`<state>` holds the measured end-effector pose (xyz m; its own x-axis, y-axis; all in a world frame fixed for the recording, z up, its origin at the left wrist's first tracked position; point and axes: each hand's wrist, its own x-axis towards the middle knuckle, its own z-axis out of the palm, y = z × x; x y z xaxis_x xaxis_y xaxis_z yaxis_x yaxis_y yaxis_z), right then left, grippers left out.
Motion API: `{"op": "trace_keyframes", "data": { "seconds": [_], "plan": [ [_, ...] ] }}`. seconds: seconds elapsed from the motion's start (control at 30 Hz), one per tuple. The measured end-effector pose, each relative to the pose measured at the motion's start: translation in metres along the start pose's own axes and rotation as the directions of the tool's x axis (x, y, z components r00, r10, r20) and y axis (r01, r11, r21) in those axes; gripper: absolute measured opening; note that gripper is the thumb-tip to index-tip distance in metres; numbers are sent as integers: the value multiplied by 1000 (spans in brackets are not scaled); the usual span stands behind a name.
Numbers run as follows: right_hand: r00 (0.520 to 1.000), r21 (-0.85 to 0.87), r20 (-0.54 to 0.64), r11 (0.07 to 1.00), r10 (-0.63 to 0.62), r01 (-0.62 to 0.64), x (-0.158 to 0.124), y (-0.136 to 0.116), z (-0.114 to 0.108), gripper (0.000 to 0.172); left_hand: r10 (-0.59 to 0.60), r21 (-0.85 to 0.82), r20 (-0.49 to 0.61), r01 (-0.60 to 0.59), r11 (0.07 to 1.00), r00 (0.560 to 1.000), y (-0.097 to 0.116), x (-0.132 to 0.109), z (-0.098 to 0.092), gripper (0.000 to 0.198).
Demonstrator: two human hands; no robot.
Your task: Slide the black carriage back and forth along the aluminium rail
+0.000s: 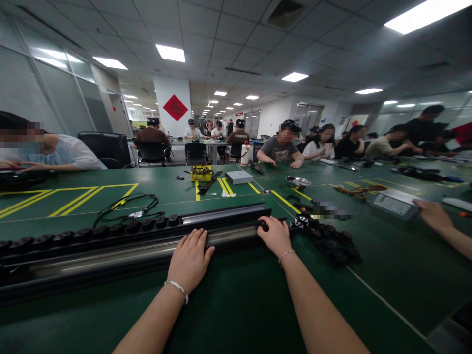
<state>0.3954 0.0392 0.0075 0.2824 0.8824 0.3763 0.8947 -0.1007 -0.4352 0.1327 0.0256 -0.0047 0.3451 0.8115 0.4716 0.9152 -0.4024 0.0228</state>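
Note:
A long black rail with a shiny metal channel (121, 253) lies across the green table in front of me. My left hand (190, 258) rests flat on it, fingers stretched out and holding nothing. At the rail's right end, my right hand (275, 233) curls its thumb and fingers around a small black round part (264, 225). Behind runs a second black rail (224, 214), with a row of black knob-like parts (110, 230) along its left portion. Beside my right hand lies a cluster of similar black parts (335, 241).
A black cable (125, 204) is coiled behind the rails. Farther back are a yellow box (201, 172), a grey box (239, 177) and a metal bowl (298, 181). At right, another person's hand (437, 216) touches a silver box (397, 203). Several people sit around.

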Motion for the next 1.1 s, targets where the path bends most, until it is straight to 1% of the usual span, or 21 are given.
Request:
{"op": "trace_keyframes", "data": {
  "seconds": [0.17,0.37,0.6,0.9,1.1],
  "plan": [
    [1000,-3,12,1000,14,-14,0,-2,-3,28,0,0,17,0,1000,1000,1,1,-1,50],
    [999,-36,2,999,40,-40,-2,-2,-3,36,-12,-12,9,12,1000,1000,1,1,-3,47],
    [999,-20,-8,999,50,-50,-1,0,0,31,9,12,10,-10,1000,1000,0,0,-1,47],
    [998,-15,-23,998,53,-53,2,5,1,32,0,-3,0,0,1000,1000,1,1,-2,46],
    [999,-53,-11,997,49,-50,1,6,-1,43,-1,-2,-2,1,1000,1000,0,2,-3,47]
  ]
}}
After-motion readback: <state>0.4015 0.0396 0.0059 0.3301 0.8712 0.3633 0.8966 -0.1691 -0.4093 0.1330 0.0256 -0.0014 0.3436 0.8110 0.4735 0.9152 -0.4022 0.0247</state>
